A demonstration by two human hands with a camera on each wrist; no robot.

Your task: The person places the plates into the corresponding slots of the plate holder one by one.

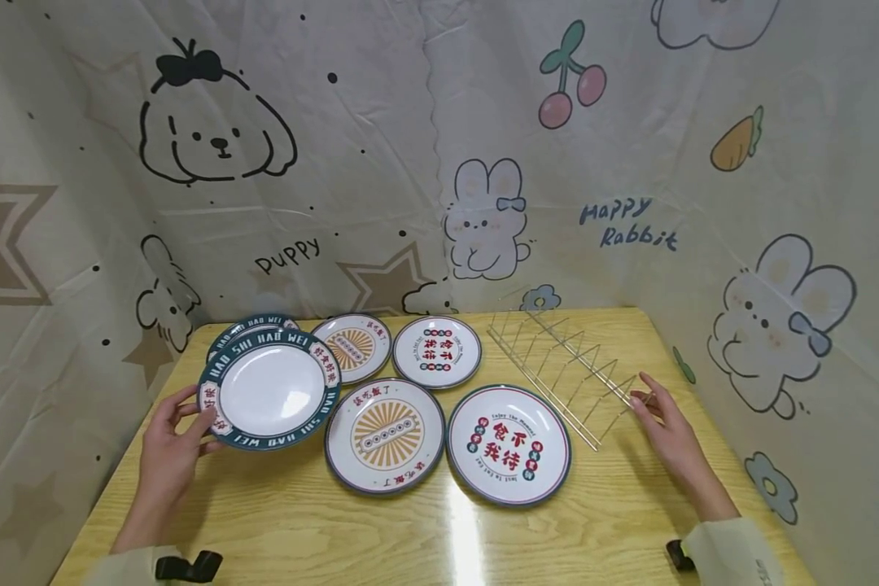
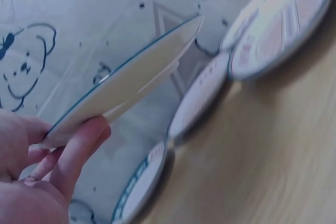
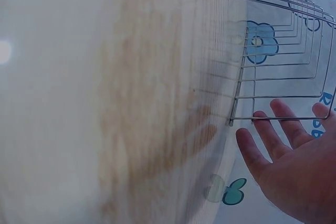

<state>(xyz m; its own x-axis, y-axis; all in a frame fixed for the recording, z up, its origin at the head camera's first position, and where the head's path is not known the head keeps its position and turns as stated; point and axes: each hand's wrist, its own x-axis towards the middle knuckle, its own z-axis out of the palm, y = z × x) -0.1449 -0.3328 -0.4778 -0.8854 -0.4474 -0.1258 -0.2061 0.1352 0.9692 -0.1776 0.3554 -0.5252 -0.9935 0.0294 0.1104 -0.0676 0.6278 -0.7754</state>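
Plate underside (image 2: pixel 128 83), left wrist view only

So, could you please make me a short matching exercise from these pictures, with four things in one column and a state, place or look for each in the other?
Things
1. Raised plate
2. Front right plate
3. Wire rack
4. Right hand

Descriptions
A. Made of thin metal bars
B. Reaching to the near end of the rack
C. Held at its edge by the left hand
D. Lying on the table with red writing in its middle

Right pairs: 1-C; 2-D; 3-A; 4-B
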